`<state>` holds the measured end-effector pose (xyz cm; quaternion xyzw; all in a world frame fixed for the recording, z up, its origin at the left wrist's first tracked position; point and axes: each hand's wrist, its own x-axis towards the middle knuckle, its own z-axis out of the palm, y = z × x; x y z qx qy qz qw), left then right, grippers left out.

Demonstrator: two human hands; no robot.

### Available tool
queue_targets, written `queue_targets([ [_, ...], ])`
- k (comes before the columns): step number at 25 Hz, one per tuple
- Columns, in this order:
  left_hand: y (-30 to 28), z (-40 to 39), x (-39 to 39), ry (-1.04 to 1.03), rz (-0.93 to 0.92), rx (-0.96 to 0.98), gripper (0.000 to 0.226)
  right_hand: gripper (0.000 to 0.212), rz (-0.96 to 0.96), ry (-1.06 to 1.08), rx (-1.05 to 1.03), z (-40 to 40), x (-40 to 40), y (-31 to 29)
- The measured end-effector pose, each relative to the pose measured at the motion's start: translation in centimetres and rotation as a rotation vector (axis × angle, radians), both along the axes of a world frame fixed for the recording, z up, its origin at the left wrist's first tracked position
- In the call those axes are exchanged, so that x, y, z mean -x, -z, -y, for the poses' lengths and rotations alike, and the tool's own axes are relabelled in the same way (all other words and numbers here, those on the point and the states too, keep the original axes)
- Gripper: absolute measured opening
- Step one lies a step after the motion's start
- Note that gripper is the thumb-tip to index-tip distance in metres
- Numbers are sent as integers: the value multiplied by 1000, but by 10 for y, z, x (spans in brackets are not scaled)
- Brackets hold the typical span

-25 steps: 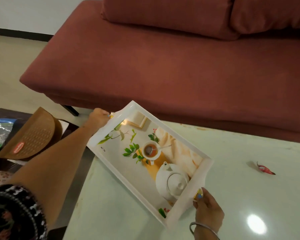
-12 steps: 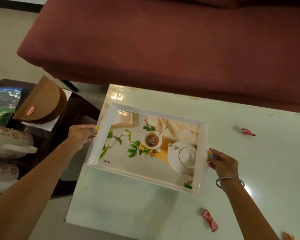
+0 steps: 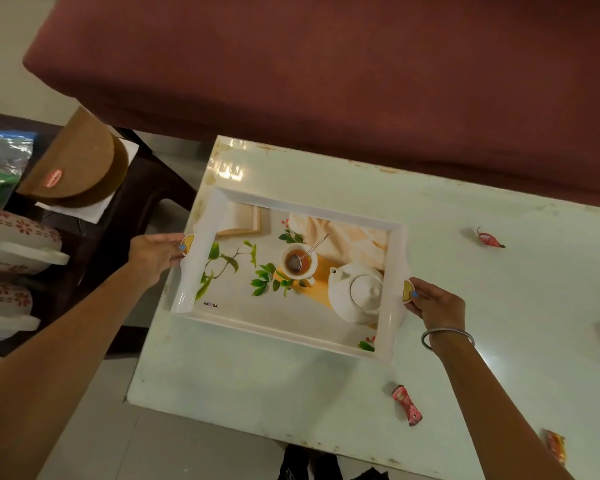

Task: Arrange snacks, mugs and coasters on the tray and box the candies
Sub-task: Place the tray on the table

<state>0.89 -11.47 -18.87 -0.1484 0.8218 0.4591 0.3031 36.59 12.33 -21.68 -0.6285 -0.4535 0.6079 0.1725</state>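
A white rectangular tray [image 3: 291, 332] with a printed teapot and teacup picture lies on the left part of the pale table [image 3: 482, 271]. My left hand [image 3: 156, 251] grips its left handle and my right hand [image 3: 435, 303] grips its right handle. Nothing lies in the tray. Wrapped candies lie loose on the table: a red one [image 3: 406, 405] near the front edge, a red one [image 3: 489, 239] to the tray's right, an orange one [image 3: 556, 445] at the front right.
A dark side table [image 3: 125, 209] at the left carries a brown semicircular box [image 3: 73, 164] on a white napkin, plastic bags [image 3: 0, 164], and white floral mugs [image 3: 18, 240]. A maroon sofa [image 3: 326, 64] runs behind the pale table.
The tray was tilted and held up over the table's left corner; it now lies level and square on the table, both hands still on its handles. The view has tipped downward.
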Motion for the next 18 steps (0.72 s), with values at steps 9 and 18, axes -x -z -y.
queue_targets([
  [9, 3, 0, 0, 12, -3, 51, 7, 31, 50, -22, -10, 3, -2, 10],
  [18, -7, 3, -24, 255, -267, 261, 32, 37, 475, -210, -225, 13, 16, -13],
])
